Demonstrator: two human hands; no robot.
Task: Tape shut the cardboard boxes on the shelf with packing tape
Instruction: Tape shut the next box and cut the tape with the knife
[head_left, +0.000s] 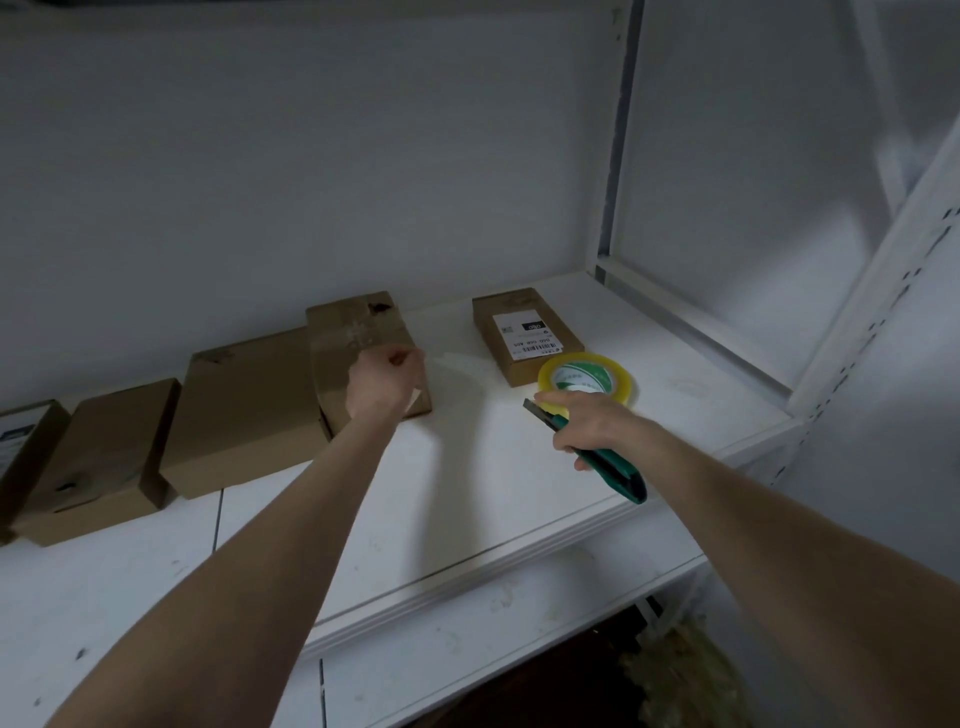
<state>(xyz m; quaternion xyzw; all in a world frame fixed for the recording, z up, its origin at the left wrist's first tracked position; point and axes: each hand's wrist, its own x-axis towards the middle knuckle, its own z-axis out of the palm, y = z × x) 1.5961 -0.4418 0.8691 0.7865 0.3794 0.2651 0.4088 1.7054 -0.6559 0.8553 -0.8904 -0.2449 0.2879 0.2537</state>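
Several brown cardboard boxes stand in a row on the white shelf (467, 483). My left hand (384, 384) hovers over the near right corner of the middle box (353, 332), whose top shows clear tape. Its fingers pinch the end of a clear tape strip (467, 364) that stretches right to the yellowish packing tape roll (587, 379) lying flat on the shelf. My right hand (592, 423) grips a green utility knife (608, 465), blade end pointing left beside the roll. A smaller box with a white label (524, 332) sits behind the roll.
Left of the middle box stand a wide flat box (239, 410), another box (98, 457) and a partly cut-off labelled box (21, 441). White shelf posts (613, 156) rise at the right. A lower shelf level shows below the front edge.
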